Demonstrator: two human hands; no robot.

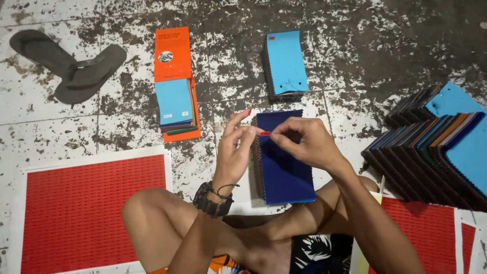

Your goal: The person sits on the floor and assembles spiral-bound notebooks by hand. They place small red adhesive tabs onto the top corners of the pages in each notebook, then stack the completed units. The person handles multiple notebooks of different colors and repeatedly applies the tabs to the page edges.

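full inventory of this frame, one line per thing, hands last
flip-flops: 2, dark grey, top left floor
orange folder: 1, light blue swatches on it, upper centre-left
light blue stack: 1, top centre
dark blue stack: 1, centre, under the hands
fanned swatches: many, blue and mixed, right
red sheets: several, lower left and lower right
red sticker: 1, pinched between both hands
left hand: wristband
right hand: bare

We read this as informal floor workshop for sorting fabric samples, likely at home: worn, stained tile floor (355, 45) as work surface; around dark blue swatch stack (284, 157) lie more swatch stacks (436, 147), orange sample card (175, 81) upper left, red sheets (76, 213) lower left, flip-flops (71, 63) far left
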